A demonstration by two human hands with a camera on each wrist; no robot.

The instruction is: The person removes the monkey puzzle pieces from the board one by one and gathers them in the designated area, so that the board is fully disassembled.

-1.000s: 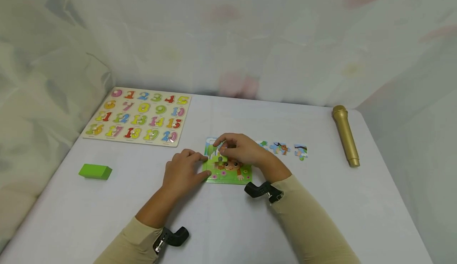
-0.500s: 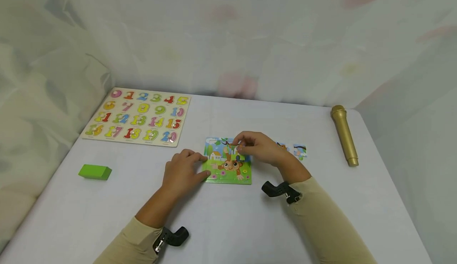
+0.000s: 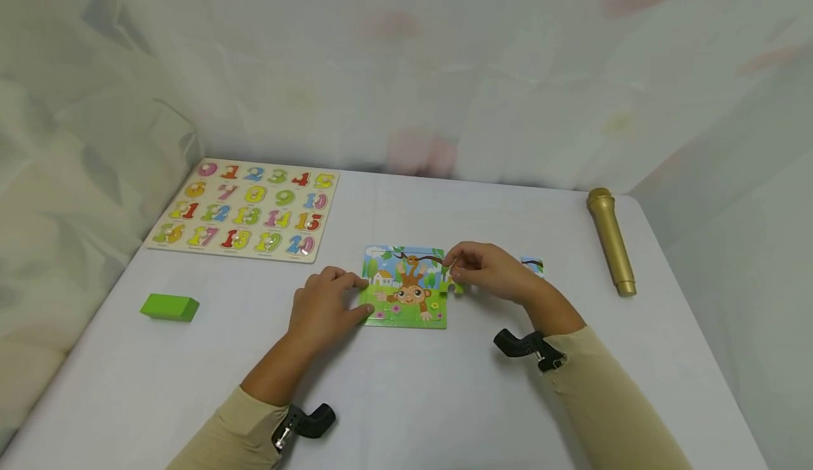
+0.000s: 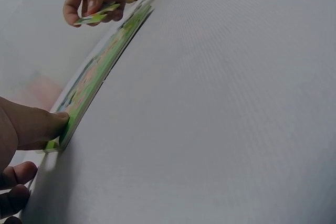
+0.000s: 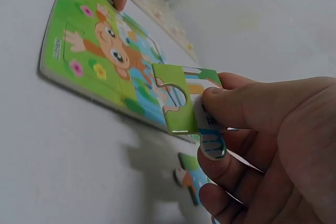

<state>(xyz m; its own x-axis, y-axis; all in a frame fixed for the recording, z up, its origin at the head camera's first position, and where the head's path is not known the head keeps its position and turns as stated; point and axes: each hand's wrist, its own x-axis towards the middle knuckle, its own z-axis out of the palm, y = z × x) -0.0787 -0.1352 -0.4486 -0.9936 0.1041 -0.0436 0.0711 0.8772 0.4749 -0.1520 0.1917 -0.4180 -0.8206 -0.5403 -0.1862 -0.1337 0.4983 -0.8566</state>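
Note:
A small jigsaw board [image 3: 406, 300] with a monkey picture lies flat mid-table. My left hand [image 3: 325, 308] rests at its left side; in the left wrist view the thumb [image 4: 44, 128] presses on the board's edge. My right hand [image 3: 489, 269] pinches a green jigsaw piece [image 5: 184, 121], printed with part of a house, between thumb and fingers. That piece is raised just off the board's right edge, apart from the table. Below it in the right wrist view a loose jigsaw piece [image 5: 193, 177] lies on the cloth, partly hidden by the fingers.
A number puzzle board [image 3: 244, 209] lies at the back left, with a green block [image 3: 169, 306] in front of it. A gold microphone-shaped object [image 3: 611, 240] lies at the far right. Another jigsaw piece [image 3: 532, 265] shows beyond the right wrist. Pale cloth curtains enclose the table.
My right hand has moved right with the jigsaw piece, from over the board's left part to beyond its right edge, uncovering the monkey picture. My left hand has stayed in place.

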